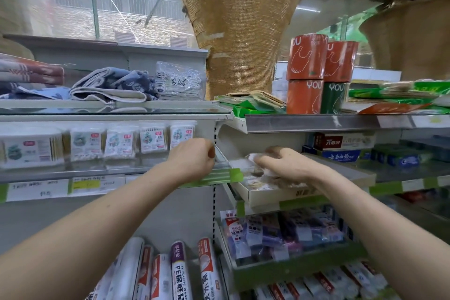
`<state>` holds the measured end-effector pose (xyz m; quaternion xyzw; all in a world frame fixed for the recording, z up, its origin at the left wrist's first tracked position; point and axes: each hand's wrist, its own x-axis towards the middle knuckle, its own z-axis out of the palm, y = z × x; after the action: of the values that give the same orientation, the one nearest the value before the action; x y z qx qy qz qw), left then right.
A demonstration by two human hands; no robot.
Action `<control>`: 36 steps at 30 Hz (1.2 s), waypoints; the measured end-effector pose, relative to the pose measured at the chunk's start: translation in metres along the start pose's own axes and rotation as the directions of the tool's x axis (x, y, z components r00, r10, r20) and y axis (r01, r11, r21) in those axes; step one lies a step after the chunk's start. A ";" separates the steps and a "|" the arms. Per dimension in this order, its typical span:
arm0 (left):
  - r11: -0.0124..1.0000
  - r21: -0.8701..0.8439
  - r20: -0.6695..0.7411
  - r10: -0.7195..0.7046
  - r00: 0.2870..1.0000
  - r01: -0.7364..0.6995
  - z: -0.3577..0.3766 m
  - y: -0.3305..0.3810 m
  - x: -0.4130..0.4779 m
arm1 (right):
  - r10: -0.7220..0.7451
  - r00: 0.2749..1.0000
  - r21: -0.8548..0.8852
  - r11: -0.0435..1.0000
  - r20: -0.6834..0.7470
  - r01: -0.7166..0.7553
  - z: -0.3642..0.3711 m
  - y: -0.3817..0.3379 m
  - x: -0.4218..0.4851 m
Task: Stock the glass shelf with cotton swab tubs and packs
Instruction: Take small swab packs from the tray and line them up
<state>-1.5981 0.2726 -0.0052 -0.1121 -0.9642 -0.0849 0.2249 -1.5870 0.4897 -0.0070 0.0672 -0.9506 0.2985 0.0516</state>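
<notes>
Evidently the right hand [280, 165] has its fingers [263, 159] curled round a cotton swab pack [250, 156] in the cardboard box [267, 196]. The pack looks light, with slippery film, so it is best pinched across its flat faces. The left hand [192, 158] is at the right end of the glass shelf [97, 170], curled; whether it holds anything I cannot tell.

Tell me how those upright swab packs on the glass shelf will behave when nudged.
The swab packs stand upright on narrow bases, so they probably tip domino-style. Thin sticks in clear plastic suggest they're light. The glass shelf looks smooth, so they may slide easily.
</notes>
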 end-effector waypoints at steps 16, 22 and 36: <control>0.538 -0.798 0.233 -0.139 0.962 0.271 -0.024 -0.044 -0.034 | -0.249 0.967 0.474 0.858 0.045 0.199 0.056 -0.071 0.000; 0.475 -0.842 0.167 -0.222 0.961 0.256 -0.030 -0.065 -0.037 | -0.252 0.964 0.468 0.844 -0.083 0.261 0.063 -0.096 0.003; 0.220 -0.861 0.364 -0.362 0.858 0.458 -0.037 -0.077 -0.035 | -0.217 0.976 0.657 0.736 0.001 0.163 0.075 -0.101 0.010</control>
<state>-1.5714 0.1842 0.0028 0.0351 -0.7428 -0.6668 0.0484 -1.5850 0.3632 -0.0100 0.1890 -0.7760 0.6015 0.0183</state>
